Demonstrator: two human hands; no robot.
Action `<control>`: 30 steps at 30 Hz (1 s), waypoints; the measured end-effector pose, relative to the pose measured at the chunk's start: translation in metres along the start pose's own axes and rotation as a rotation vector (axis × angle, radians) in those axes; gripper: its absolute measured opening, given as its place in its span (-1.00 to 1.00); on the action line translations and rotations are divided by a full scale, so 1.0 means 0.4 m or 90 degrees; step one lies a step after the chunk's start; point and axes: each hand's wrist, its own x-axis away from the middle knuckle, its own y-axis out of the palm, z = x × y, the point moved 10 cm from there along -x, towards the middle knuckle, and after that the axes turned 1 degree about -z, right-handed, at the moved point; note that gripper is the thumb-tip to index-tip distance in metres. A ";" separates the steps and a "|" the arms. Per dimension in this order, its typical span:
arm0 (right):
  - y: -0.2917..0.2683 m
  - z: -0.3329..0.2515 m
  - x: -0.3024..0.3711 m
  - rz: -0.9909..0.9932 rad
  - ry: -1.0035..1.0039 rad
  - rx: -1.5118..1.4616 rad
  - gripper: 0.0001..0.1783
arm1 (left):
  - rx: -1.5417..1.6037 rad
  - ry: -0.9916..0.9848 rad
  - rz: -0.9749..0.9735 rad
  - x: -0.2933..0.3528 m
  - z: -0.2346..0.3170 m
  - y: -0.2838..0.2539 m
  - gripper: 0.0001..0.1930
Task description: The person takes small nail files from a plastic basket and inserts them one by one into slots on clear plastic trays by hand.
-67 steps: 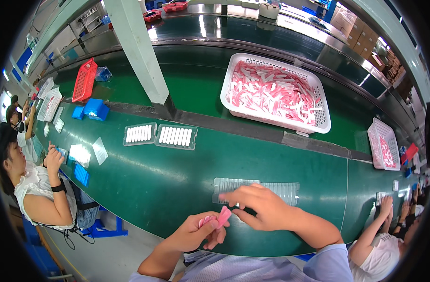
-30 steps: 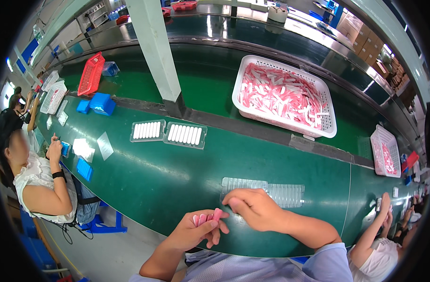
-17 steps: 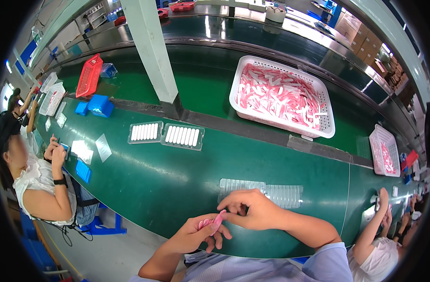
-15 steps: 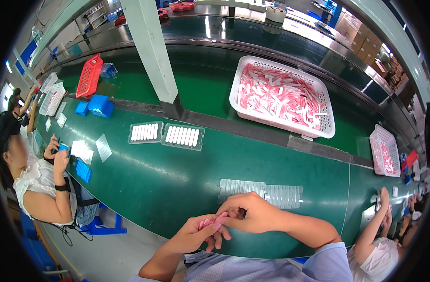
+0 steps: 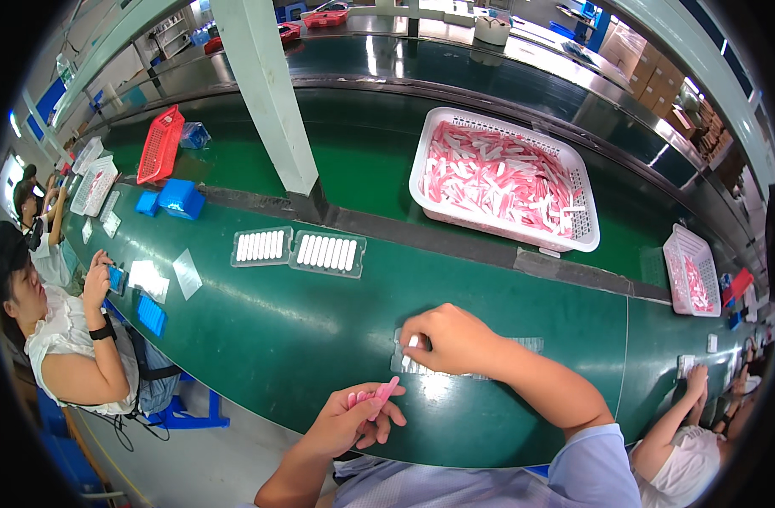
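Observation:
In the closed fingers of my left hand (image 5: pixel 341 427) are several slim pink pieces (image 5: pixel 386 390), their ends sticking up past the thumb. My right hand (image 5: pixel 455 337) pinches a slim white piece (image 5: pixel 411 345) at the left part of a clear ribbed plastic tray (image 5: pixel 527 345). The hand and forearm cover much of this tray, so its slots are mostly hidden. Farther left lies a clear open case with two halves: the left half (image 5: pixel 263 246) and the right half (image 5: pixel 329 253) both hold rows of white pieces.
Beyond the dark ledge (image 5: pixel 387 227), a white basket (image 5: pixel 417 182) holds a heap of pink and white pieces. A pale post (image 5: pixel 273 110) rises from the ledge. Blue boxes (image 5: pixel 182 198) and a red basket (image 5: pixel 160 146) are at left. Co-workers sit on both sides.
My right hand has moved forward from my left hand to the clear tray, now with a white piece in its fingers. My left hand stays nearly in place with the pink pieces.

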 end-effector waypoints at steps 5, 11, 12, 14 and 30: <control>-0.036 -0.024 0.011 0.108 0.000 0.182 -0.58 | 0.008 -0.001 0.034 0.009 0.002 -0.006 -0.60; -0.018 -0.072 0.073 0.115 -0.010 -0.029 -0.59 | -0.058 -0.012 0.076 0.004 0.023 0.019 -0.58; 0.016 -0.075 0.081 0.041 0.009 -0.123 -0.62 | -0.084 -0.022 0.090 0.000 0.025 0.024 -0.58; 0.022 -0.075 0.092 0.029 0.022 -0.180 -0.78 | -0.099 -0.022 0.076 -0.005 0.023 0.038 -0.57; 0.003 -0.079 0.132 0.210 -0.156 0.258 -0.75 | -0.111 -0.006 0.133 0.010 0.000 -0.018 -0.62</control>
